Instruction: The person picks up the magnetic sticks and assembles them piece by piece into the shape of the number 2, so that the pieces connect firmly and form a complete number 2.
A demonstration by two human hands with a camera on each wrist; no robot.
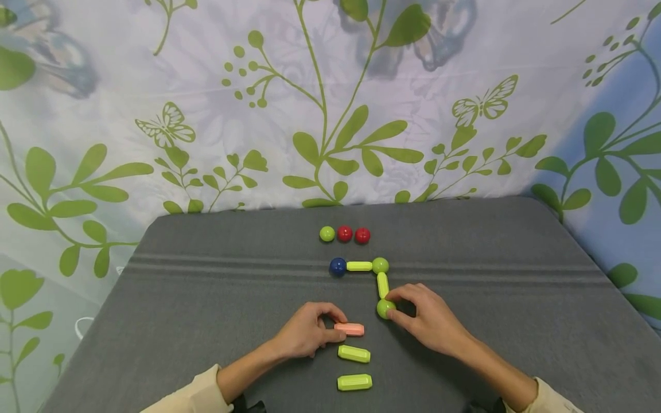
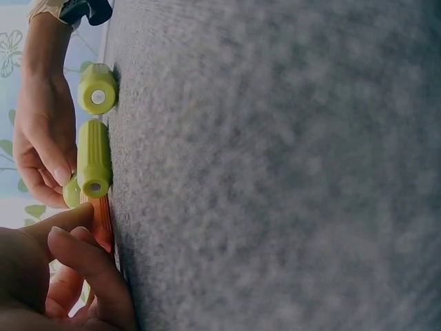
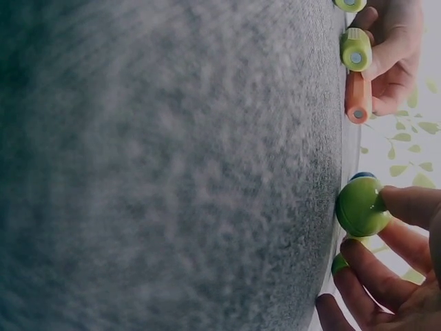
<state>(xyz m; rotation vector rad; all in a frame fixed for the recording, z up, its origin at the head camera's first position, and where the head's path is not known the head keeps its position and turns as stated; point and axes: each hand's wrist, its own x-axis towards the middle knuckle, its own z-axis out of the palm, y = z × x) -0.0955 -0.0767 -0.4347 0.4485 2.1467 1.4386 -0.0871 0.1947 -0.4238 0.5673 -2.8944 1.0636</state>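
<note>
My right hand pinches a green ball between thumb and fingers. This ball sits at the near end of a yellow-green rod, whose far end meets another green ball. From there a second yellow-green rod runs left to a dark blue ball. With thumb and fingertips, my left hand grips the left end of an orange-pink rod lying on the table. Just nearer lie two loose yellow-green rods, one below the other; pale discs show in their ends in the left wrist view.
Behind the joined pieces, a light green ball and two red balls stand in a row. Grey cloth covers the table. A leaf-patterned curtain hangs along its back edge.
</note>
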